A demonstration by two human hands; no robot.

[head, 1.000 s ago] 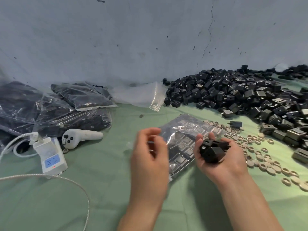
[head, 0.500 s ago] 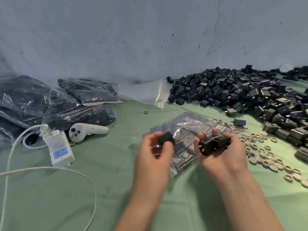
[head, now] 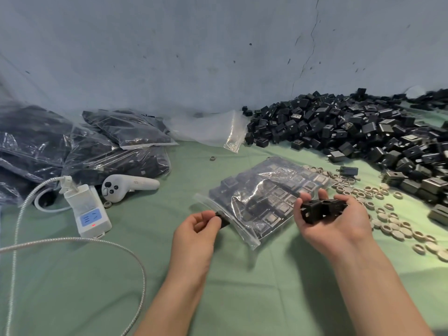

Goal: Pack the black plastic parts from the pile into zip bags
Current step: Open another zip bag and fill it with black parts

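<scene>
Head, zip bag [head: 269,202] long axis diagonal, mouth toward L hand [head: 194,229] pinching part [head: 223,220]

The desk [head: 72,299] is plain pale green; the wall [head: 169,57] is dull blue-grey with dark specks and 1 thin dark crack. The pile [head: 351,132] is black, some faces grey. The single part [head: 223,220] in the left hand [head: 194,235] and the cluster [head: 320,210] in the right hand [head: 339,229] are black. The zip bag [head: 266,197] is clear; the rings [head: 388,221] beige. The controller [head: 131,186] is white with black buttons, the adapter [head: 88,214] white with a blue panel.
</scene>
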